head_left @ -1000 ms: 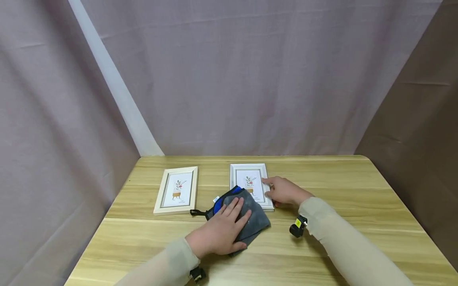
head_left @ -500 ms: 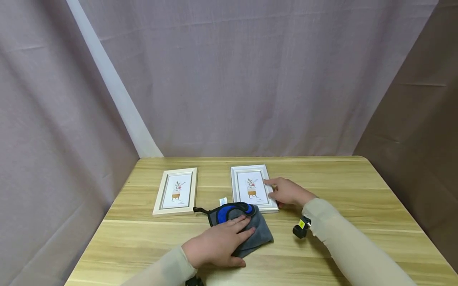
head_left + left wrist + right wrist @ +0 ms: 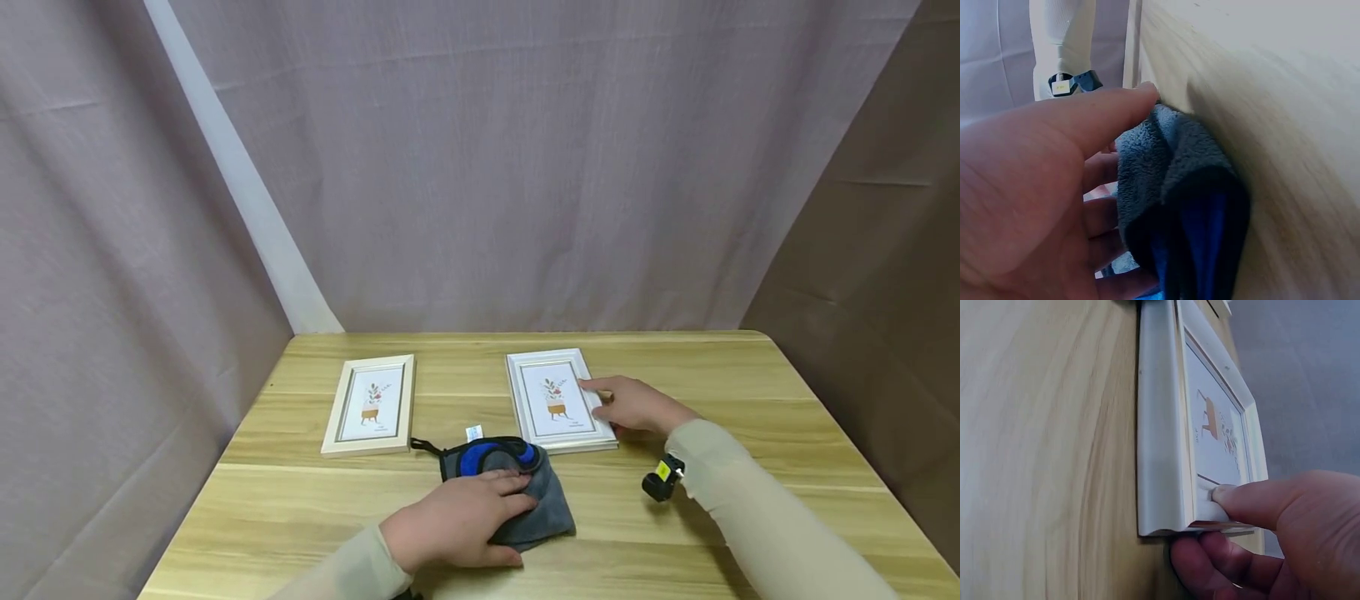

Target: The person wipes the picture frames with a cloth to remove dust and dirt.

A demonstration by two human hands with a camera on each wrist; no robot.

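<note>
My right hand (image 3: pixel 637 404) pinches the right edge of a white picture frame (image 3: pixel 562 404) lying face up. In the right wrist view its thumb (image 3: pixel 1260 501) presses on the face of the frame, and the other fingers (image 3: pixel 1196 562) are at its outer edge. Just in front of the frame, my left hand (image 3: pixel 457 518) rests palm down on a folded grey cloth (image 3: pixel 551 504) with blue panels, black trim and a hanging loop. Seen from the left wrist, the cloth (image 3: pixel 1147 156) bunches up between the thumb and the loosely extended fingers.
A cream picture frame (image 3: pixel 334 410) with a similar flower-pot print lies to the left. All of it is on a wood-grain table (image 3: pixel 255 517). Mauve curtains (image 3: pixel 495 167) hang behind the table's back edge.
The white frame has moved right with my right hand and tilted slightly. My left hand has drawn the cloth toward me, off the frame's lower corner. The cream frame has stayed put.
</note>
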